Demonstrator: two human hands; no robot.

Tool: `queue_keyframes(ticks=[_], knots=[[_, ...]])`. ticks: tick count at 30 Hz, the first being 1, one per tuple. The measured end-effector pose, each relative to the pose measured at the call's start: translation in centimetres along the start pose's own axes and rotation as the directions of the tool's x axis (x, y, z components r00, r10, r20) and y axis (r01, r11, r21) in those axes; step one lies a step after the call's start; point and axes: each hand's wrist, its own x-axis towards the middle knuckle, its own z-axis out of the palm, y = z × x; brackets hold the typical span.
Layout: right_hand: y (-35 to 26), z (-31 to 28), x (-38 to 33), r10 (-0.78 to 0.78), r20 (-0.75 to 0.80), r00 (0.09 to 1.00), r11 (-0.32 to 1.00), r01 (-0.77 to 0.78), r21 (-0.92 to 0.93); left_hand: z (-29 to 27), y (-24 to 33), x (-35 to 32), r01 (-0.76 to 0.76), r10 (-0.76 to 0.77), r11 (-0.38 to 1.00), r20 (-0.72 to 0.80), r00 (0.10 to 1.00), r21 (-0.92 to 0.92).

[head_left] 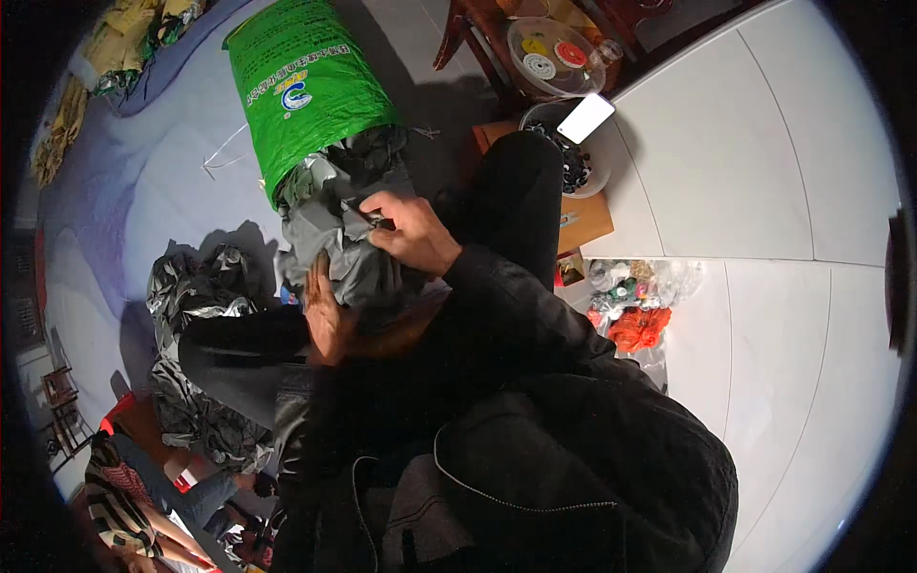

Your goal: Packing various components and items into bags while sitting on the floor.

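grip of the right hand [415,234]: fingers curled, thumb and forefinger slightly parted at the grey cloth [325,224]; whether it pinches any cannot be told. left hand [328,317]: fingers extended flat on the same cloth, not closed.

landmark, green sack [306,76]: lying down, mouth toward the person. a dark heap [181,291] lies to its left, nearer the person. the grey cloth bunches outside its mouth, more material showing within; handling judged unfinished, amount inside hidden.

right of the sack: clear basin [600,174] holding small dark pieces [576,170]; beyond the basin, clear tub [573,84] holding coloured discs [571,54].
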Motion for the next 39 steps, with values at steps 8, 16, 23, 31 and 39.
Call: queue_keyframes(ticks=[8,16,23,31,39], knots=[[-1.9,-0.7,0.5,0.043,-0.073,0.996,0.99,-0.033,0.14,2.4,-2.8,-1.2,0.072,-0.066,0.986,0.042,0.997,-0.148],[0.8,0.3,0.5,0.323,-0.138,0.936,0.789,-0.186,0.586,-11.0,-6.3,6.2,0.161,-0.259,0.96,-0.516,0.817,-0.228],[4.0,-0.8,-1.8,0.77,0.231,0.595,0.413,-0.74,0.531,-22.6,-17.9,1.6,0.295,-0.191,0.956,-0.774,0.604,-0.005],[5.4,0.4,-1.5,0.694,0.197,0.693,0.493,-0.656,0.571,-25.8,-33.5,-18.2,0.806,-0.568,0.294,-0.584,0.579,0.513],[7.7,9.6,3.3,0.584,0.511,0.631,0.508,-0.775,0.376,-17.5,-34.1,-34.6,0.674,-0.75,0.661,-0.334,0.572,-0.33]])
